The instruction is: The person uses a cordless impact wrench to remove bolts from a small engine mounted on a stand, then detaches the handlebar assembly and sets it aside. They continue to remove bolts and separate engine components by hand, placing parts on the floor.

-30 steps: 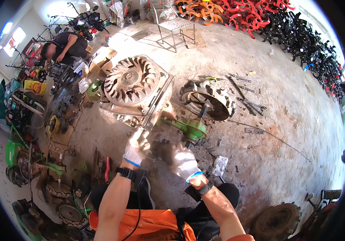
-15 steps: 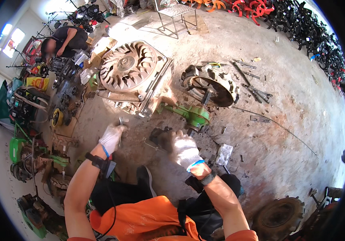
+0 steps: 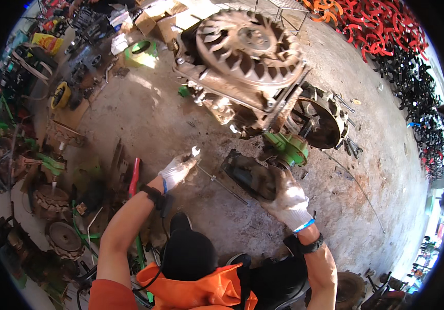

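Observation:
My left hand (image 3: 177,170), in a white knit glove, is closed around a small open-end wrench (image 3: 195,151), whose pale jaw sticks out past the fingers. In my right hand (image 3: 290,199), also gloved, is a dark, hollow, box-like part (image 3: 248,176), held tilted above the floor. A thin metal rod (image 3: 224,186) runs between the hands; whether it touches the left glove I cannot tell. Beyond them stands a dusty engine (image 3: 227,85) topped by a finned flywheel (image 3: 250,44). Close past my right hand is a green gear housing (image 3: 290,148), beside a lugged wheel (image 3: 325,121).
Steel tools (image 3: 354,150) lie right of the wheel, with a long thin cable (image 3: 364,194) nearby. Red and black curved blades (image 3: 387,31) are heaped at far right. Machine parts crowd the left side, including a red-handled object (image 3: 135,175) and a green ring-shaped part (image 3: 142,53).
The view has shifted, so the engine appears larger and farther right. The dark part has come up with my right hand and shows more clearly. My left hand keeps the wrench.

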